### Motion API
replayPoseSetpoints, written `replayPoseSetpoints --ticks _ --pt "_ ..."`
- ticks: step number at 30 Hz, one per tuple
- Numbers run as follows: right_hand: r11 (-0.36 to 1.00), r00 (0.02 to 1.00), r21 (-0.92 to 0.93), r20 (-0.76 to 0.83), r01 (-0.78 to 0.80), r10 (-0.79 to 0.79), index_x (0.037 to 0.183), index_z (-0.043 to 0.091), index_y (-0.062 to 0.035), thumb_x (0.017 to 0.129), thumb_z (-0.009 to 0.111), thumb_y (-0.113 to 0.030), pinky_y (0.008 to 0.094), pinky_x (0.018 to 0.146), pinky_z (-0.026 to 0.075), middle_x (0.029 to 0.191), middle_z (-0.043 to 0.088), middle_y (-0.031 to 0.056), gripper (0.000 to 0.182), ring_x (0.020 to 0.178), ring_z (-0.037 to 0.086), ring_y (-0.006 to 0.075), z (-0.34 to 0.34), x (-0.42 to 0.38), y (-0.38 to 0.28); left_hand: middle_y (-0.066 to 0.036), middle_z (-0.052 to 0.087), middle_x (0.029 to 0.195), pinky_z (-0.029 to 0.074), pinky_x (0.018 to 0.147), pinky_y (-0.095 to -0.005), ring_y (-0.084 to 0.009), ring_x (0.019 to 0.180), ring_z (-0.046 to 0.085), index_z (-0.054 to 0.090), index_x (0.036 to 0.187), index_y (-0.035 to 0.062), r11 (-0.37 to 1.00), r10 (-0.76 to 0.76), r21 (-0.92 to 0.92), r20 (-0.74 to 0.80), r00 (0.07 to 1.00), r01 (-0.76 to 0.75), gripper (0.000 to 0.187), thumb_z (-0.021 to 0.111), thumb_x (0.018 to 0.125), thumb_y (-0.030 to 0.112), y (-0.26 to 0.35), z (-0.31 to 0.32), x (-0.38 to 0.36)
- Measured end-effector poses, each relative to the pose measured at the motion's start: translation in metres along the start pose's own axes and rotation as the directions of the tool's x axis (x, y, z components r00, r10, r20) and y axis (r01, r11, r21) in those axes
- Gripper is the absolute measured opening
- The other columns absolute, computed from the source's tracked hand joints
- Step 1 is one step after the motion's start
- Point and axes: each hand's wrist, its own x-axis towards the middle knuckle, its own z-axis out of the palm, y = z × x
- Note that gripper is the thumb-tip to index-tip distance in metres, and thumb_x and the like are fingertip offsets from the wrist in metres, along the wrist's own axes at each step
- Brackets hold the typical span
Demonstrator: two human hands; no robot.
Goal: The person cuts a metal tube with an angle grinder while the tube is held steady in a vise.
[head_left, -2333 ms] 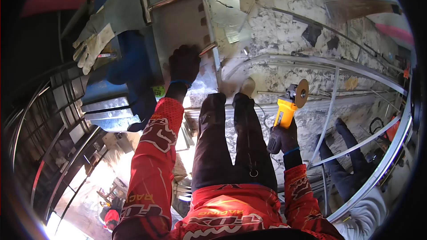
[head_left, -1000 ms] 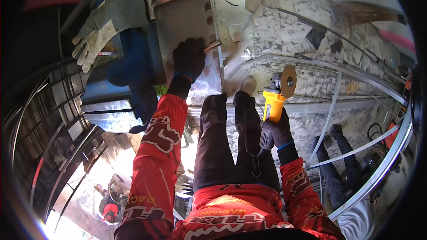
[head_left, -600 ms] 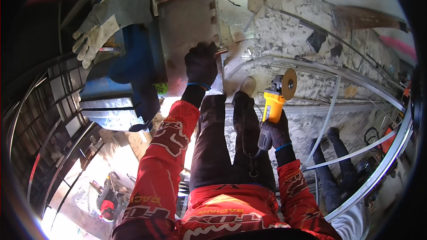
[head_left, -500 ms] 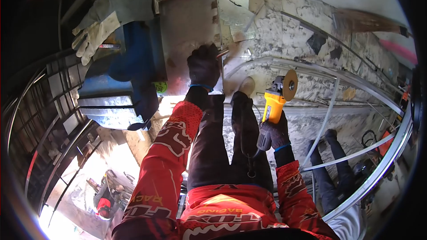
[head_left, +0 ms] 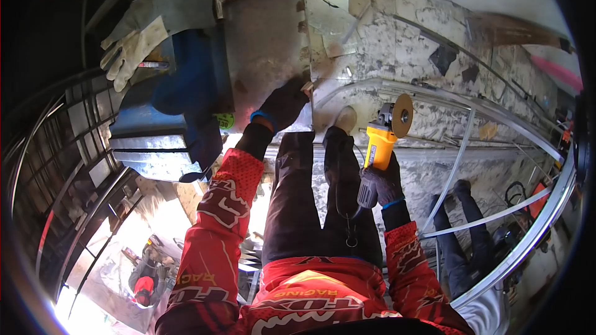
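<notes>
My left hand (head_left: 283,107), in a dark glove, is over the near edge of a metal-topped surface (head_left: 264,37), its fingers closed on a small metal piece (head_left: 307,88) that sticks out to the right. On the right, my right hand (head_left: 385,181), also gloved, is wrapped round the body of a yellow angle grinder (head_left: 380,144). The grinder points up and away, its tan disc (head_left: 402,115) at the top, apart from any other object. A cord hangs from its lower end beside my leg.
A blue vise (head_left: 152,127) stands left, with pale work gloves (head_left: 133,53) above it. Curved metal tubes (head_left: 496,211) arc across the right. Another person's legs (head_left: 462,236) show at lower right; a person in red headwear (head_left: 144,288) is at lower left. Metal racks line the far left.
My left hand has turned and moved slightly down, with the small metal piece now lower and more to the left. My right hand and the grinder have shifted only slightly.
</notes>
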Motion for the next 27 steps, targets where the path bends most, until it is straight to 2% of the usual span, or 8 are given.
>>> replayPoseSetpoints --ticks 2,4,8,11,14,17,19,27 --pt "1.0 1.0 -0.015 -0.005 0.002 -0.002 0.13 0.052 -0.0039 0.074 0.075 0.007 0.0368 0.072 0.062 0.103 0.065 0.0087 0.062 0.081 0.07 0.0217 0.003 -0.002 -0.003 -0.027 0.062 0.118 0.051 0.087 -0.0524 -0.0474 0.106 0.062 0.05 0.131 0.002 0.994 0.107 0.011 0.001 0.994 -0.107 0.041 0.055 0.101 0.03 -0.005 0.009 -0.003" --pt "1.0 1.0 -0.007 -0.001 0.012 -0.012 0.13 0.051 -0.0036 0.074 0.076 0.006 0.0365 0.072 0.062 0.101 0.065 0.0087 0.062 0.082 0.07 0.0219 0.004 -0.002 -0.002 -0.026 0.062 0.118 0.05 0.09 -0.0506 -0.0458 0.109 0.06 0.054 0.128 0.0008 0.999 0.041 0.028 0.09 0.995 -0.043 0.036 0.05 0.104 0.028 0.005 0.002 -0.005" --pt "0.998 1.0 -0.055 -0.002 0.013 -0.013 0.13 0.052 -0.0035 0.074 0.077 0.006 0.0363 0.071 0.062 0.101 0.066 0.0088 0.062 0.081 0.07 0.022 0.003 -0.003 -0.002 -0.027 0.061 0.118 0.051 0.089 -0.0515 -0.0451 0.108 0.061 0.056 0.127 0.0029 0.995 -0.088 -0.034 0.072 0.994 0.091 0.035 0.049 0.104 0.029 0.009 -0.005 -0.003" --pt "0.995 0.999 -0.09 -0.012 0.032 -0.034 0.13 0.051 -0.0034 0.074 0.077 0.006 0.0365 0.071 0.062 0.101 0.066 0.0091 0.062 0.081 0.07 0.0223 0.0 -0.002 0.003 -0.025 0.063 0.12 0.051 0.091 -0.0509 -0.0438 0.11 0.062 0.056 0.131 0.0074 0.984 -0.032 0.177 0.18 0.983 0.0 0.039 0.054 0.1 0.032 0.0 -0.007 0.004" --pt "0.996 1.0 -0.09 -0.027 0.007 -0.01 0.128 0.052 -0.0033 0.074 0.078 0.006 0.0363 0.071 0.061 0.1 0.066 0.0094 0.061 0.08 0.07 0.0222 -0.001 -0.001 0.005 -0.02 0.064 0.127 0.052 0.094 -0.0492 -0.0388 0.115 0.063 0.057 0.134 0.012 0.996 -0.073 0.051 0.143 0.987 0.067 0.042 0.057 0.097 0.032 0.03 -0.024 0.003" --pt "0.997 0.999 -0.071 -0.027 0.015 -0.017 0.127 0.052 -0.0032 0.073 0.078 0.005 0.0362 0.071 0.061 0.1 0.066 0.0094 0.06 0.08 0.07 0.022 -0.004 -0.001 0.006 -0.015 0.065 0.132 0.052 0.097 -0.0472 -0.0346 0.118 0.063 0.058 0.135 0.013 0.959 -0.086 0.277 0.084 0.993 0.06 0.042 0.055 0.096 0.029 0.034 -0.023 0.001" --pt "0.997 1.0 -0.077 -0.017 0.012 -0.013 0.126 0.052 -0.0033 0.073 0.078 0.005 0.0362 0.071 0.061 0.1 0.066 0.0093 0.059 0.08 0.07 0.0219 -0.006 -0.001 0.007 -0.016 0.065 0.131 0.053 0.098 -0.0465 -0.033 0.118 0.064 0.059 0.135 0.0108 0.931 0.094 0.36 -0.064 0.994 -0.064 0.042 0.053 0.097 0.029 0.026 -0.018 0.001" --pt "0.998 0.999 -0.065 -0.028 0.014 -0.016 0.127 0.052 -0.0035 0.073 0.078 0.005 0.037 0.071 0.061 0.101 0.066 0.0093 0.06 0.082 0.07 0.0219 -0.005 -0.002 0.009 -0.02 0.066 0.127 0.052 0.099 -0.0447 -0.0331 0.118 0.063 0.059 0.133 0.0048 0.919 0.013 0.393 -0.071 0.997 0.016 0.044 0.054 0.096 0.029 0.025 -0.02 0.003"
